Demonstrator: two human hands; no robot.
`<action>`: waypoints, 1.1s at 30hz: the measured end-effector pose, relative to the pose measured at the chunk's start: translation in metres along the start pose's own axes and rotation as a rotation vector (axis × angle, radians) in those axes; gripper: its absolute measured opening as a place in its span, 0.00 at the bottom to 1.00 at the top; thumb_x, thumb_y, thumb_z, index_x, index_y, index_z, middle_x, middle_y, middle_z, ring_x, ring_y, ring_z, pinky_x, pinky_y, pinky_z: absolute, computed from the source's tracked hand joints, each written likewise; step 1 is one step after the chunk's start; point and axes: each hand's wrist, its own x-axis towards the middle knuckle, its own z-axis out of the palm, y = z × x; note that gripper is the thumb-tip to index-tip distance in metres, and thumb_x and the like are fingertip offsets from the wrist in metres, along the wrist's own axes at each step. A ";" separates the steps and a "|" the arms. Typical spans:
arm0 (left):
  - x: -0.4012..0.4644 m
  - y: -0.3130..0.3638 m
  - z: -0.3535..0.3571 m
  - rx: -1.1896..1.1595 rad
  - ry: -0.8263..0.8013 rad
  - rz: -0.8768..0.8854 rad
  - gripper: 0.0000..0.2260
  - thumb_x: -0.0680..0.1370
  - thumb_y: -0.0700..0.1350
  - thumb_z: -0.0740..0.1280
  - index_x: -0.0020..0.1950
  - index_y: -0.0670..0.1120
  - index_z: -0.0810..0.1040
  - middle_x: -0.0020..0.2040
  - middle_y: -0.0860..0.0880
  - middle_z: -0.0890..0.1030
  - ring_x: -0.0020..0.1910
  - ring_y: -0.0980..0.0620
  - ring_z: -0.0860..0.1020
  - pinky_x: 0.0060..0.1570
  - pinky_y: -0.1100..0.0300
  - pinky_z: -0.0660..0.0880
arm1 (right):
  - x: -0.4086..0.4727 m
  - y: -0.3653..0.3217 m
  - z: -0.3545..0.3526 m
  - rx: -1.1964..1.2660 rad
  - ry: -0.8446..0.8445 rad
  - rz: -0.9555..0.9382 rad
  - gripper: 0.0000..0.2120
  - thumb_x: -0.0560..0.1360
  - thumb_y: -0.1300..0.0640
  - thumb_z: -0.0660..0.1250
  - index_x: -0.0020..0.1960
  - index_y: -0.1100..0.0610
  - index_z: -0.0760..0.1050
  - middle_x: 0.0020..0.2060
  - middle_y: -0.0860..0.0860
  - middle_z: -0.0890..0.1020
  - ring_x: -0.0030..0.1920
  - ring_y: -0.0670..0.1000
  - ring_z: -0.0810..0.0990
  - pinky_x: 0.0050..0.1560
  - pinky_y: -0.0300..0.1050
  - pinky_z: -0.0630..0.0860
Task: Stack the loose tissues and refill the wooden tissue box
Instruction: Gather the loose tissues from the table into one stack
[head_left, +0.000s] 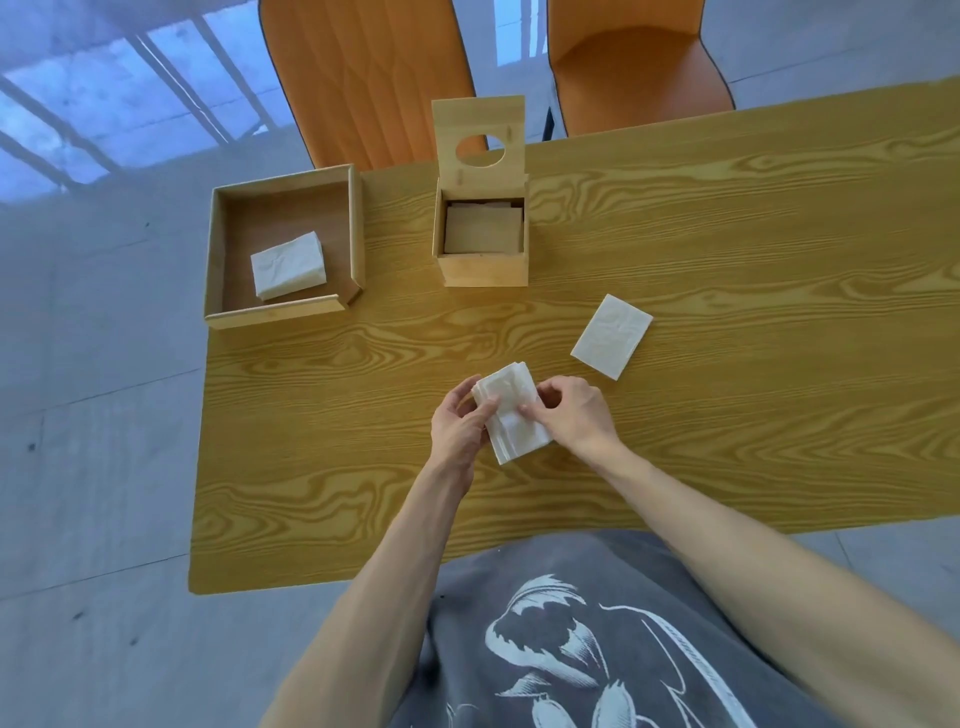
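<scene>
Head view: a tissue stack (511, 413) is pinched by left hand (460, 423) and right hand (574, 413). Being light and limp, it is best gripped along both long edges.

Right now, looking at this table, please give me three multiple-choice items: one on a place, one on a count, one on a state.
1. Where does the tissue stack that no hand touches and that is outside any container lie?
A. On the table, right of the tissue box
B. On a chair
C. On the lid

2. How many orange chairs stand behind the table?
A. One
B. Two
C. Four

3. How is the tissue box lid?
A. Shut
B. Lifted upright
C. Lying on the floor

Answers:
1. A: the loose stack lies on the table, right of the tissue box.
2. B: two chairs show.
3. B: the lid stands upright, so its round hole faces the camera.
</scene>
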 end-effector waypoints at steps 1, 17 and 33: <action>0.001 0.000 0.002 0.017 -0.002 0.007 0.19 0.76 0.36 0.72 0.66 0.47 0.75 0.55 0.46 0.83 0.49 0.49 0.83 0.49 0.53 0.81 | 0.000 0.000 -0.001 -0.049 0.013 -0.003 0.16 0.72 0.46 0.73 0.54 0.55 0.82 0.47 0.50 0.86 0.48 0.52 0.83 0.45 0.47 0.79; 0.020 0.026 0.008 0.107 0.020 0.024 0.18 0.76 0.34 0.71 0.64 0.47 0.77 0.54 0.48 0.84 0.57 0.46 0.82 0.61 0.45 0.78 | 0.031 0.013 -0.052 0.275 0.489 0.485 0.18 0.75 0.47 0.69 0.62 0.54 0.74 0.53 0.50 0.80 0.50 0.52 0.79 0.51 0.50 0.77; 0.032 0.040 -0.001 0.129 -0.014 -0.029 0.15 0.77 0.36 0.70 0.62 0.50 0.77 0.52 0.50 0.83 0.55 0.46 0.82 0.56 0.45 0.80 | 0.045 0.000 -0.050 0.169 0.470 0.395 0.09 0.76 0.54 0.69 0.54 0.55 0.78 0.43 0.47 0.81 0.45 0.51 0.80 0.45 0.46 0.77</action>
